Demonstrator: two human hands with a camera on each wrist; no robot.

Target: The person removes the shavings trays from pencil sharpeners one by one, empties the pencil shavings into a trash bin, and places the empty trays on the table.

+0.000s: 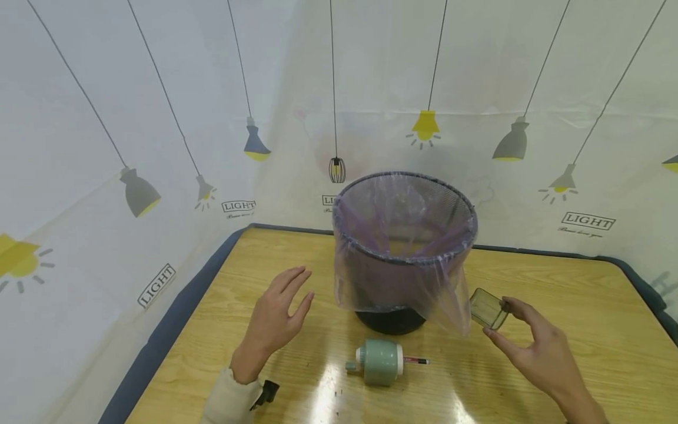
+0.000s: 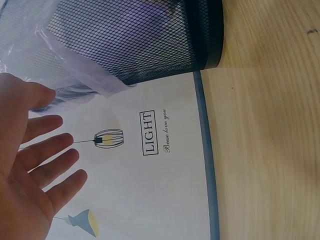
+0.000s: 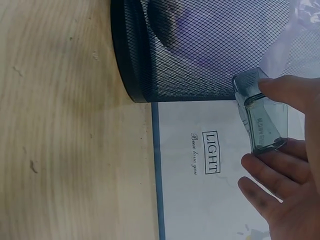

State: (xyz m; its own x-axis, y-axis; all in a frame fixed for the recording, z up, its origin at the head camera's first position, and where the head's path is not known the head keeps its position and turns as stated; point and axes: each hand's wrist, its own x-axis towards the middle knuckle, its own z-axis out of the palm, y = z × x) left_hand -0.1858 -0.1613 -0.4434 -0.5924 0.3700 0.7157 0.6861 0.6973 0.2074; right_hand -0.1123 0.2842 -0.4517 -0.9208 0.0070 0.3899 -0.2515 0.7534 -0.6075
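Note:
My right hand (image 1: 545, 347) pinches a small clear greenish box (image 1: 487, 308), likely a sharpener's shavings drawer, between thumb and fingers. In the right wrist view the see-through box (image 3: 260, 112) is tilted, beside the mesh bin. The black mesh waste bin (image 3: 195, 50), lined with a thin purple plastic bag (image 1: 402, 282), stands in the middle of the table. Left of the bin, my left hand (image 1: 272, 315) hovers with fingers spread, holding nothing. In front of the bin lies a green pencil sharpener (image 1: 380, 362) with a pencil (image 1: 416, 360) sticking out of its right side.
The wooden table (image 1: 572, 294) has a dark blue padded edge (image 1: 175, 324). Behind it hangs a white wall cover (image 1: 296, 76) printed with lamps. Dark specks lie near the sharpener, and light glares off the tabletop.

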